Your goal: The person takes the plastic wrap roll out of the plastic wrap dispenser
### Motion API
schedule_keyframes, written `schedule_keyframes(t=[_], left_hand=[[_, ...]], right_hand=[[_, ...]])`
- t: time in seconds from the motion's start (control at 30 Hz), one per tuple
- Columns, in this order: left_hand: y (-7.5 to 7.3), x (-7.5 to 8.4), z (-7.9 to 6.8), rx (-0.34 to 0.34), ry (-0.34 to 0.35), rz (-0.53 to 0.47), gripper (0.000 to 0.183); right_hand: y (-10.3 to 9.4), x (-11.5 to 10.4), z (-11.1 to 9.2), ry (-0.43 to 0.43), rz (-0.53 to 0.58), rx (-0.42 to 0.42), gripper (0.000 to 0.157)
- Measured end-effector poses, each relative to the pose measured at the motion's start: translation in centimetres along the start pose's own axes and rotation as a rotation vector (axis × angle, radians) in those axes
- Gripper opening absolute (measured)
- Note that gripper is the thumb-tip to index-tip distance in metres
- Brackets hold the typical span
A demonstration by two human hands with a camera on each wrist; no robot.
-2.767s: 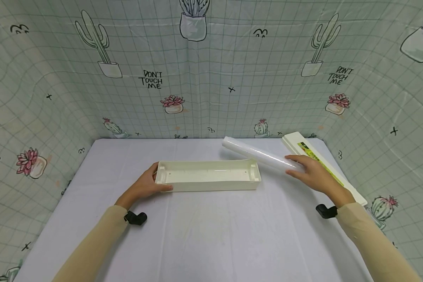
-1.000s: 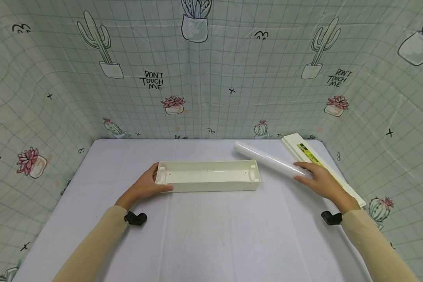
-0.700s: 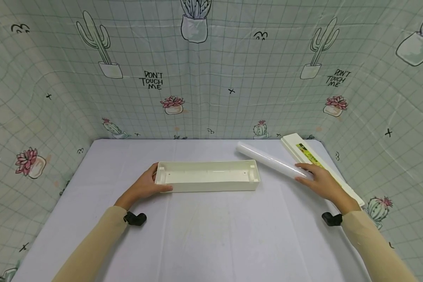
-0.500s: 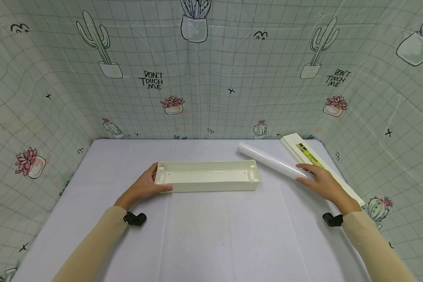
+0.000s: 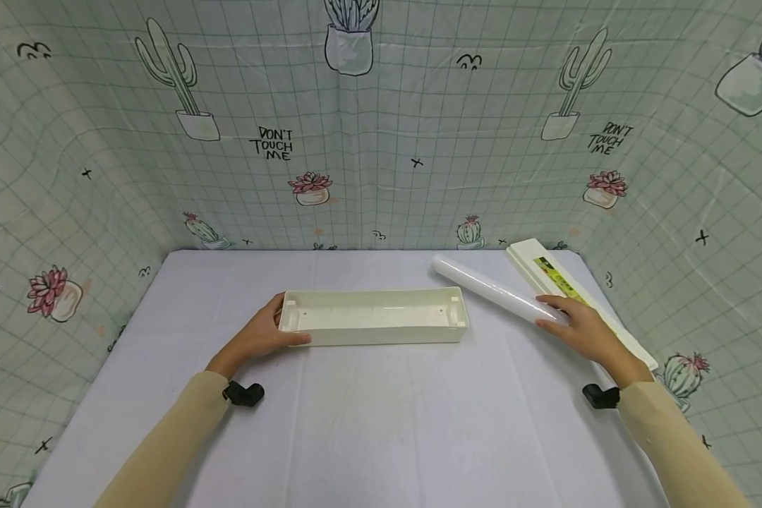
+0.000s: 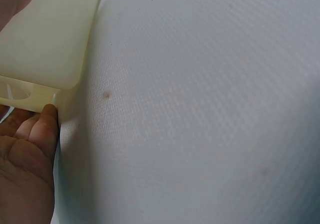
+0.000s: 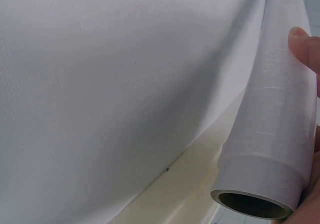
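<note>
A long cream plastic box (image 5: 375,334), open at the top, sits mid-table. My left hand (image 5: 265,330) grips its left end, thumb on the front wall and the other fingers round the end; the left wrist view shows the box corner (image 6: 45,39) between them. In my right hand (image 5: 581,330) is a roll of clear plastic wrap (image 5: 492,288), held near its right end and slanting up to the left. The hollow tube end of the roll (image 7: 265,179) shows in the right wrist view, with the thumb (image 7: 304,47) lying along its side.
A long cream lid (image 5: 527,257) with a yellow-green label (image 5: 555,277) lies slantwise at the table's right edge, partly behind the right hand. White cloth covers the table (image 5: 368,423). A cactus-printed curtain (image 5: 381,127) encloses the back and sides.
My right hand has shifted right with the plastic wrap roll, whose far end has drawn back from above the box's right end. The left hand and the box have stayed in place.
</note>
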State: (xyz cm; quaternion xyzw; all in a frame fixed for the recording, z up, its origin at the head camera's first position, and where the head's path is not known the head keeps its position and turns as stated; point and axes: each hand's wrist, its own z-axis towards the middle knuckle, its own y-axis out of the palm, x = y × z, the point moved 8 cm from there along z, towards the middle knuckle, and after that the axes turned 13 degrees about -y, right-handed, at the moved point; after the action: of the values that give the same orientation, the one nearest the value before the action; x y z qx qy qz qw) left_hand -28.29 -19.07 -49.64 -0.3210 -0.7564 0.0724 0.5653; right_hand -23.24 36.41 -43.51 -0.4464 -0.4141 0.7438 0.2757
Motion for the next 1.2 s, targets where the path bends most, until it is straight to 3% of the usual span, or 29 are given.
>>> schedule_keyframes(t=[0.6, 1.2], left_hand=[[0.0, -0.2, 0.1, 0.008, -0.036, 0.012, 0.111], [0.0, 0.4, -0.4, -0.006, -0.006, -0.014, 0.105]], right_hand=[[0.5, 0.9, -0.6, 0.043, 0.01, -0.038, 0.052], [1.1, 1.5, -1.2, 0.111, -0.002, -0.075, 0.056]])
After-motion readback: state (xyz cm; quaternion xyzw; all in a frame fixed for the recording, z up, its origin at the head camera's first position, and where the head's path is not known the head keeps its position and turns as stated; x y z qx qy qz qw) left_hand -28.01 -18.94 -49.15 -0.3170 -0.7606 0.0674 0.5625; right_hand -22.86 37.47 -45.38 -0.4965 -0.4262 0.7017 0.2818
